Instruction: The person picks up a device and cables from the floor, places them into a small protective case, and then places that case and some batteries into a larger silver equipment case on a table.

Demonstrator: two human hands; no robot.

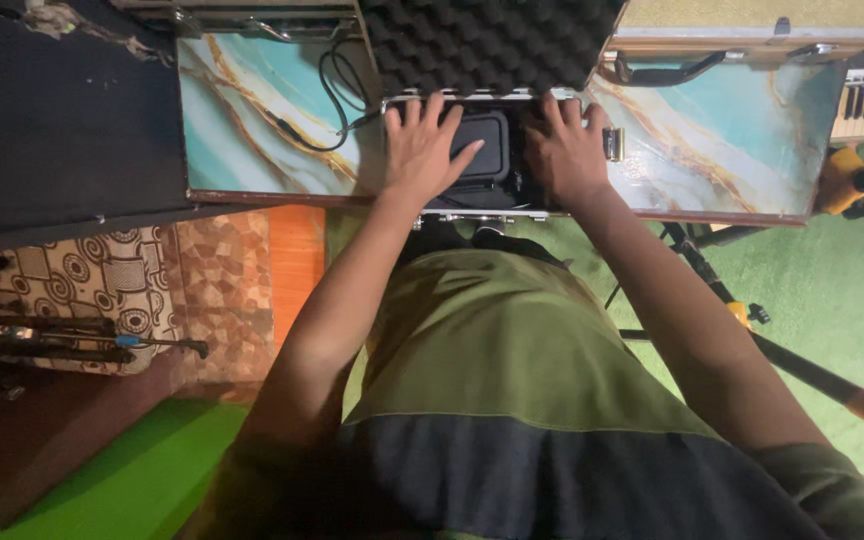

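Both hands work inside an open case point(472, 205) at the near table point(252, 150) edge. Left hand point(420, 150) flat, fingers spread on a black pouch point(487, 145); right hand point(564, 150) spread beside it, gripping nothing. Probably seating the pouch; next: press evenly w/o snagging cable point(337, 100). Foam lid point(492, 40) stands behind.

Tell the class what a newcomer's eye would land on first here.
Two bare hands, left hand and right hand, rest spread in an open metal-edged case at top centre, over a black padded pouch. The case sits on a turquoise marble-patterned tabletop, with black egg-crate foam lining its lid.
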